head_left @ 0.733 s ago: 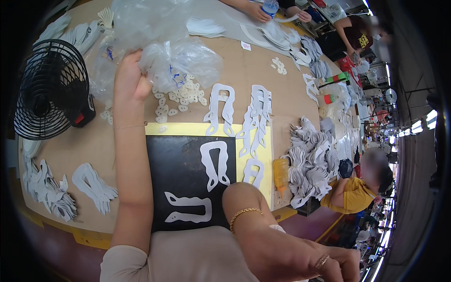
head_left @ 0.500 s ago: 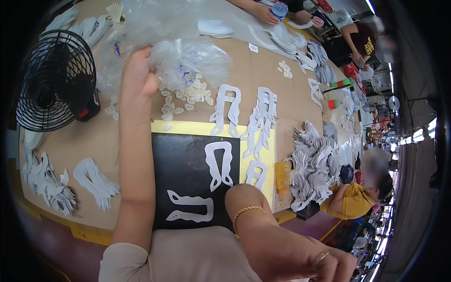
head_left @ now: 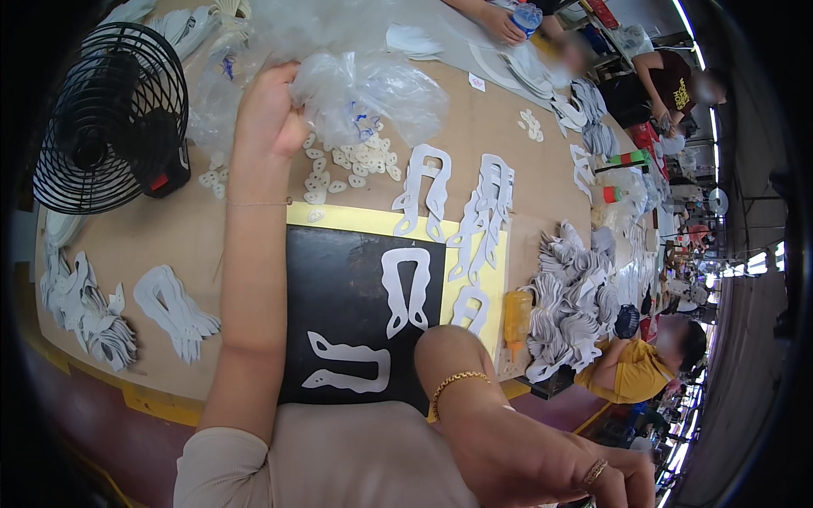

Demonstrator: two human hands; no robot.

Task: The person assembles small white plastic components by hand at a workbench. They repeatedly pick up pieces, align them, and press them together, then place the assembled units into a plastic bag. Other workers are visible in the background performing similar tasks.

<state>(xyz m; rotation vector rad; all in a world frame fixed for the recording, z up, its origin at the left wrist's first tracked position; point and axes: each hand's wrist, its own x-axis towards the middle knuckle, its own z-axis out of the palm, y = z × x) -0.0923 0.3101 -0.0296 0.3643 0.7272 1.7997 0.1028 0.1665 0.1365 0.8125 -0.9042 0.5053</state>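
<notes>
My left hand (head_left: 273, 110) is closed on a clear plastic bag (head_left: 381, 97) at the far side of the table. Small cream pieces with holes (head_left: 370, 157) lie loose beside and below the bag. At the lower right, my right hand (head_left: 563, 461) is close to my body, away from the table pieces; its fingertips are hidden. Between my arms, a black mat (head_left: 334, 284) bears two white U-shaped wavy cutouts, one lying sideways (head_left: 347, 378) and one with its ends toward me (head_left: 406, 288). More such cutouts (head_left: 483, 216) overlap the yellow sheet (head_left: 356, 219) behind the mat.
A black fan (head_left: 110, 118) stands at the left, with stacked white cutouts (head_left: 174, 309) nearer me. To the right are a yellow squeeze bottle (head_left: 517, 317) and a heap of grey-white pieces (head_left: 563, 296). Across the table, another person's hand holds a blue-capped bottle (head_left: 526, 19).
The whole view has shifted slightly, with the table things a little higher and to the right. My left hand still grips the bag. My right hand has turned and dropped slightly.
</notes>
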